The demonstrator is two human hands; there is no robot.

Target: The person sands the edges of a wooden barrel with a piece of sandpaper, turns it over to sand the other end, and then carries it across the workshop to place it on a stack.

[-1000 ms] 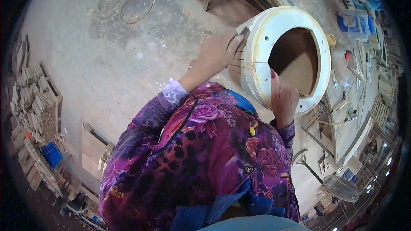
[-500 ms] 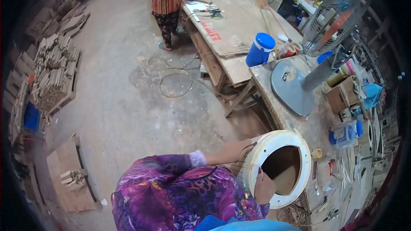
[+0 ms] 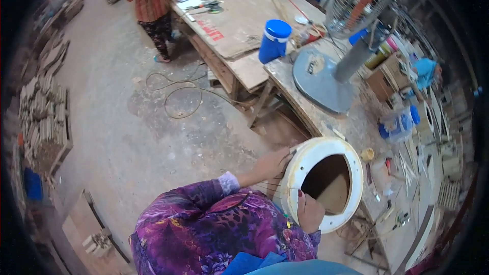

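A round wooden drum with a white ring face (image 3: pixel 310 155) and a wide round opening lies on its side against the workbench edge. My left hand (image 3: pixel 274 163) is at the ring's upper left edge, closed on a small flat tool (image 3: pixel 293 148) that touches the rim; most of the tool is hidden. My right hand (image 3: pixel 309 211) grips the ring's lower inner edge, thumb on the white face. My purple flowered sleeves and chest fill the bottom of the view.
A long workbench (image 3: pixel 239 25) carries a blue jug (image 3: pixel 273 40), a fan's grey base (image 3: pixel 323 79) and small clutter. Another person in a striped top (image 3: pixel 153 5) stands at its far end. Cable loops (image 3: pixel 175 97) lie on the floor; wood stacks (image 3: pixel 43 117) stand left.
The view has swung up and pulled back from a close look at the drum to the bench and floor. Both hands have kept their places on the ring.
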